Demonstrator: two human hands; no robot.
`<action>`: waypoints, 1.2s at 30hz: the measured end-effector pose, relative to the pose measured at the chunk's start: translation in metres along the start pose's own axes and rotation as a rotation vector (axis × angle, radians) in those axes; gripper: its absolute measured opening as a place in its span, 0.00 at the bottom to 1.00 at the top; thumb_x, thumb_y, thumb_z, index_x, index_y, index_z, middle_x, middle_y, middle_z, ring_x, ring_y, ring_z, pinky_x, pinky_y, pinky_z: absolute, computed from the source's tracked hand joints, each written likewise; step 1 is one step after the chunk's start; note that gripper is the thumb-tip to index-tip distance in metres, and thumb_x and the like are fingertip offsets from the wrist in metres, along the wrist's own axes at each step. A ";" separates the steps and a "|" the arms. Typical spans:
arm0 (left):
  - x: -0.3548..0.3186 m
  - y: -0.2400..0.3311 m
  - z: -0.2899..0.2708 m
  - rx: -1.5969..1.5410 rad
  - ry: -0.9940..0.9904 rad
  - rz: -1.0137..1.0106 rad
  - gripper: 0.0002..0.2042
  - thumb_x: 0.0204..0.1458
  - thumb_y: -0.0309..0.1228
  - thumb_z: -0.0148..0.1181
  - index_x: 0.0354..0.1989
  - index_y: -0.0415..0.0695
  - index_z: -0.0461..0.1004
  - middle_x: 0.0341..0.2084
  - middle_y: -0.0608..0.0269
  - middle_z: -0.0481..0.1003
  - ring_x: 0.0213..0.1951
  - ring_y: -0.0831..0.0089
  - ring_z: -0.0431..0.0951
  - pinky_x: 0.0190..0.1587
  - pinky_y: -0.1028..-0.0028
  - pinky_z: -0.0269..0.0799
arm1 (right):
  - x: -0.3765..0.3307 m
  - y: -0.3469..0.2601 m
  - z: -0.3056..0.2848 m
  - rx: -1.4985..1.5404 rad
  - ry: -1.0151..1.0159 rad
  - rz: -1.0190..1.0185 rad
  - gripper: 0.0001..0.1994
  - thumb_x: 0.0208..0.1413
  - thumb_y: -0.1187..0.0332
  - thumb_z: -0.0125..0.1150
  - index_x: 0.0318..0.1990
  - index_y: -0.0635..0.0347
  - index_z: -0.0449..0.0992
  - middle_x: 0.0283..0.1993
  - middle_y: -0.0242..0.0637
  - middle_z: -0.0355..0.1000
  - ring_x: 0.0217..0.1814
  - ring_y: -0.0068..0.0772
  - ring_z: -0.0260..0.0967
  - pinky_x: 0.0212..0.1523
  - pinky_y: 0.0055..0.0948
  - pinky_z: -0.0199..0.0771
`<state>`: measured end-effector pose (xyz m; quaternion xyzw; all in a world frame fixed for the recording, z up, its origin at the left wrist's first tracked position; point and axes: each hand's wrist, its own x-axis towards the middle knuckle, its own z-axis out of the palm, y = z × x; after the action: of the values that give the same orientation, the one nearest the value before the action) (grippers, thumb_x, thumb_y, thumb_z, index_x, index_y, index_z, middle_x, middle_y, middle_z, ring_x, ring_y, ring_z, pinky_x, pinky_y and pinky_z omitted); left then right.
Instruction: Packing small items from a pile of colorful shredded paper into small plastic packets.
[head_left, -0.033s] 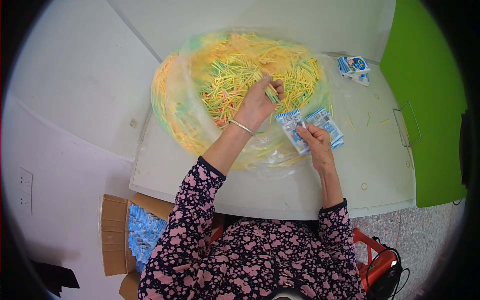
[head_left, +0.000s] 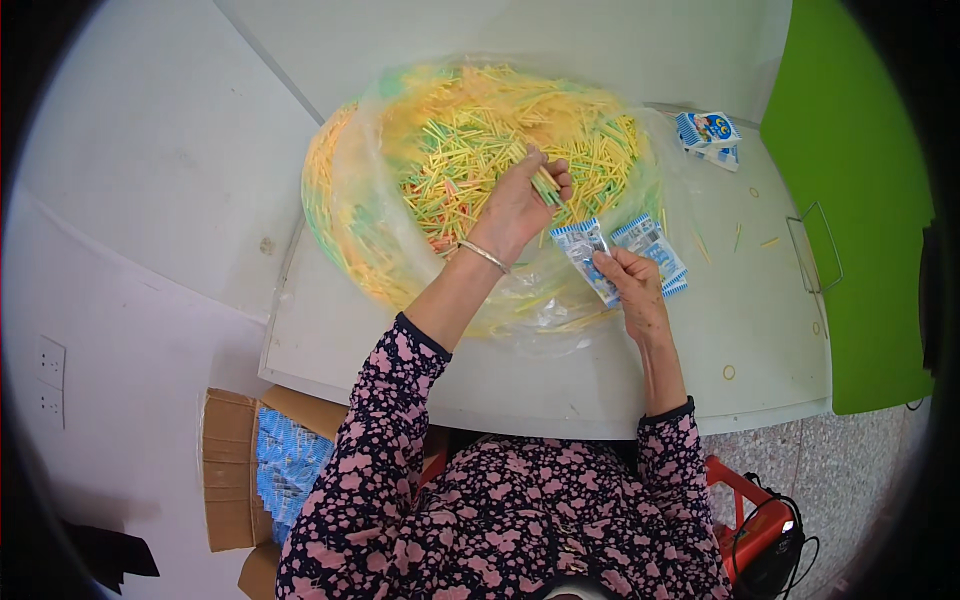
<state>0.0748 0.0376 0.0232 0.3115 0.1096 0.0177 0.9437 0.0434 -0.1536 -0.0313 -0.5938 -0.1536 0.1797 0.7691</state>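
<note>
where the clear bag (head_left: 350, 220) of yellow and green sticks (head_left: 480, 130) fills the table's (head_left: 760, 330) far-left part: it walls off the far edge.
left hand (head_left: 515, 205): pinching a small bundle of sticks (head_left: 546, 187) above the heap, long axis far-left to near-right.
right hand (head_left: 632, 285): gripping blue-and-white packets (head_left: 655, 245), fanned toward the far edge, mid-table.
far-right corner: small blue box (head_left: 708, 132).
below near-left corner: cardboard carton (head_left: 230, 470) of blue packets.
</note>
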 end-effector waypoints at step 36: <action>-0.078 -0.017 0.029 0.647 -0.349 0.378 0.22 0.62 0.42 0.36 0.38 0.31 0.67 0.37 0.53 0.72 0.44 0.66 0.75 0.48 0.71 0.69 | -0.011 -0.011 -0.009 0.065 -0.202 0.109 0.12 0.53 0.63 0.59 0.38 0.64 0.78 0.31 0.26 0.74 0.32 0.12 0.65 0.35 0.14 0.63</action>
<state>0.0043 -0.0015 0.0512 0.6049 -0.1113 0.1026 0.7818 0.0384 -0.1691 -0.0231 -0.5549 -0.1923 0.2850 0.7576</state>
